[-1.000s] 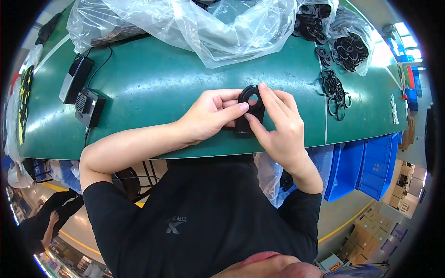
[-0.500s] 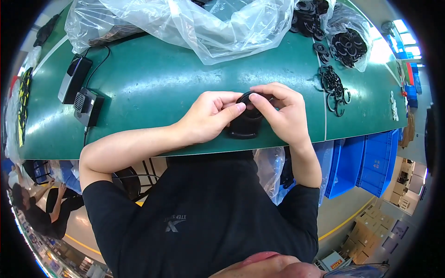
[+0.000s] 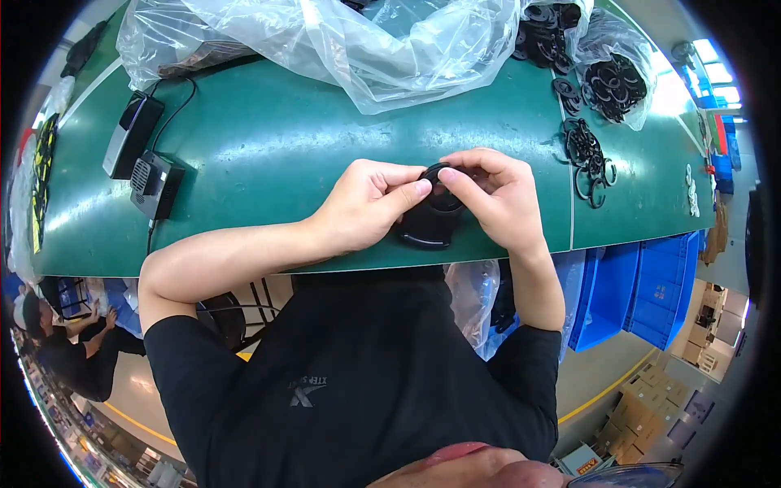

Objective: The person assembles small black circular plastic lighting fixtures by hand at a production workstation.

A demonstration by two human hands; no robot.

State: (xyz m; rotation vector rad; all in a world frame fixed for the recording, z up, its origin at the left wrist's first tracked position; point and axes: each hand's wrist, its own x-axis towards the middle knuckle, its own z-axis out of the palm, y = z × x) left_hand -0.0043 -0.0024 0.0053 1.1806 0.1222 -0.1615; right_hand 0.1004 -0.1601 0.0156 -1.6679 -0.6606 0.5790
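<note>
Head view: both hands meet at centre of frame, near front edge of green table (image 3: 268,154). Left hand (image 3: 364,203) comes in from 8 o'clock, grip closed w/ thumb and index fingertip pinching rim of small black ring (image 3: 437,172). Right hand (image 3: 496,199) comes in from 5 o'clock, fingers curled over same ring from 3 o'clock side, also pinching; grip closed on it. Ring sits on top of rounded black part (image 3: 429,228), which rests on table just below fingertips, at 6 o'clock from ring. Can't tell whether ring is seated on part or just touching.

Around: big clear plastic bag (image 3: 350,41) at 12 o'clock, crumpled, well apart from hands. More loose black rings (image 3: 587,154) on table at 2 o'clock, near right hand; bagged black rings (image 3: 614,81) farther up at 1 o'clock. Two black boxes w/ cable (image 3: 150,183) at 9 o'clock, well apart. Blue bins (image 3: 634,285) below table edge at 4 o'clock. Another person (image 3: 69,350) seated at 8 o'clock, far off.
</note>
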